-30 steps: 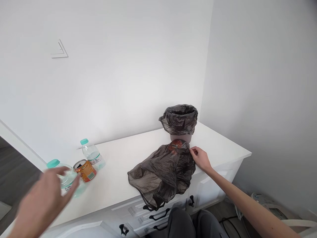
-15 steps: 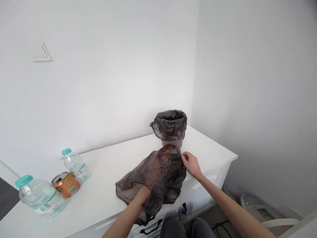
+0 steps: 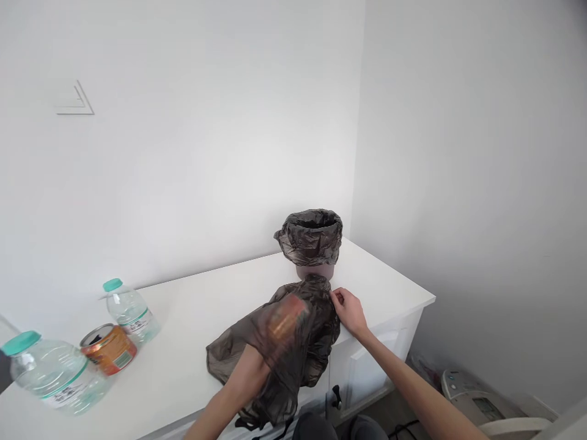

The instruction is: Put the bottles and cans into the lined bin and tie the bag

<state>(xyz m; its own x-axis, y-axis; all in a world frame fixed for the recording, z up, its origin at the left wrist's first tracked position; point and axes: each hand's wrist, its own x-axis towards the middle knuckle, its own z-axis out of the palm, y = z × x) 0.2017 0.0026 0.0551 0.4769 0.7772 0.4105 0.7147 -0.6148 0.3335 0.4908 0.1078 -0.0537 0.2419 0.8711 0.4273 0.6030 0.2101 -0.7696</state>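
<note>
My left hand [image 3: 265,343] is inside a thin dark plastic bag [image 3: 316,342] lying on the white cabinet top. Through the film a red-orange, can-like item [image 3: 287,316] shows blurred in its grip; the fingers are partly veiled. With closed fingertips my right hand [image 3: 351,310] pinches the far right edge of the bag. Just behind the bag stands a small bin [image 3: 316,270], its rim wrapped in a dark liner [image 3: 314,241].
At the left stand two clear bottles with teal caps, a nearer one [image 3: 59,379] and a farther one [image 3: 131,311], with an orange can [image 3: 110,351] between them. White walls border the cabinet top [image 3: 192,311]. A pale appliance [image 3: 472,391] sits low at right.
My left hand has drawn the red-orange item back toward me inside the bag, away from its far end. My right hand keeps its pinch. The view has shifted slightly.
</note>
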